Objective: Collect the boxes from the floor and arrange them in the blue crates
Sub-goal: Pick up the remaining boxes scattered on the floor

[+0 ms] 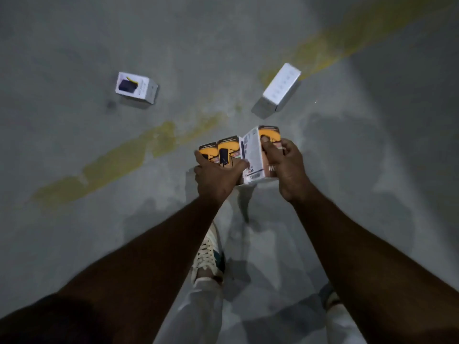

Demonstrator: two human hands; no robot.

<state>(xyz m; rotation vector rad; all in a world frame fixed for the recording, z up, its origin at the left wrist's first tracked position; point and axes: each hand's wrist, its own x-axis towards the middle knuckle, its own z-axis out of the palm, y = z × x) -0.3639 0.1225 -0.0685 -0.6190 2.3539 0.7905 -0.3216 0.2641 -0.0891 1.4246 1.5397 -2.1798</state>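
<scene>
My left hand (218,177) grips two small orange-and-white boxes (224,151) side by side, thumb stretched along their right edge. Pressed against them, a third orange-and-white box (254,155) is held by my right hand (285,167), thumb curled over its top face. All three are lifted above the grey floor. A white box with a dark picture (136,87) lies on the floor at the far left. A longer plain white box (282,87) lies at the far right, partly on a yellow line. No blue crate is in view.
A worn yellow painted line (129,157) runs diagonally across the concrete floor. My legs in pale trousers and a white sneaker (208,254) stand below the hands. Bare concrete surrounds the two lying boxes.
</scene>
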